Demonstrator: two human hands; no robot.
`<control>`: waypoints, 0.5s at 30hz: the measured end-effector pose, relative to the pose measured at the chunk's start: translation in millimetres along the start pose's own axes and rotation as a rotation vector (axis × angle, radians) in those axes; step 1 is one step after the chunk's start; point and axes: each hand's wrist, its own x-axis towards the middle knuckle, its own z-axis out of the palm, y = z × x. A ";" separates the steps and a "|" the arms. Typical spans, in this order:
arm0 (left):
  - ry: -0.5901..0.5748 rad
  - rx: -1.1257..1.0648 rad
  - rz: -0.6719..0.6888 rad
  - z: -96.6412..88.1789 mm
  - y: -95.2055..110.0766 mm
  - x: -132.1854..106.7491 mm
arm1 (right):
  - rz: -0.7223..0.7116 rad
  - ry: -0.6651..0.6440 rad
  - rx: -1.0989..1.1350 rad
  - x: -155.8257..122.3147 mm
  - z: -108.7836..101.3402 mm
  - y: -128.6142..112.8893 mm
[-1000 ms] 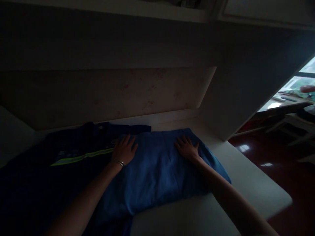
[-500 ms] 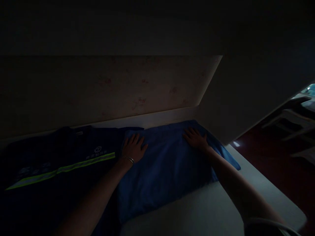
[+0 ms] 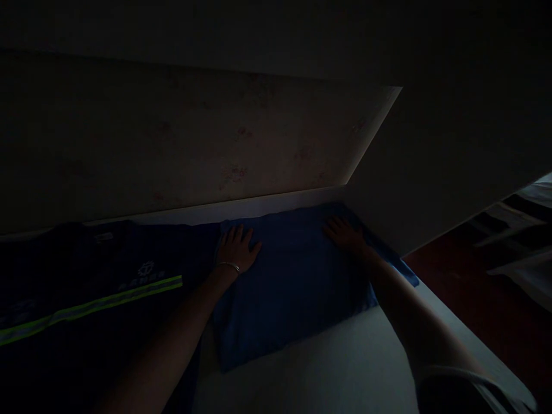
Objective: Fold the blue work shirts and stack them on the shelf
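A folded blue cloth lies on a white shelf deep in a dark alcove. My left hand, with a thin bracelet at the wrist, rests flat and open on the cloth's left far corner. My right hand lies flat and open on the cloth's right far corner, close to the alcove's right wall. Left of the cloth lies a dark navy garment with a bright yellow-green reflective stripe and a pale logo.
The alcove's back wall rises just behind the cloth, and a slanted side panel closes the right side. Beyond the shelf's right edge is dark red floor with pale furniture legs. The light is very dim.
Both hands have slid the blue cloth farther back toward the alcove's back wall and right corner. The view has shifted and darkened, and the window at the right has left the frame.
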 end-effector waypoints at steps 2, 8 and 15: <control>-0.010 0.001 0.007 -6.5 2.3 -4.2 | -0.024 -0.014 -0.026 -5.1 -6.5 -4.5; 0.072 -0.037 0.242 -63.6 5.7 -112.9 | -0.092 0.289 -0.107 -40.1 -35.9 -38.6; -0.081 -0.011 -0.106 -94.9 -51.3 -366.6 | -0.156 -0.005 0.695 -173.4 -32.6 -111.6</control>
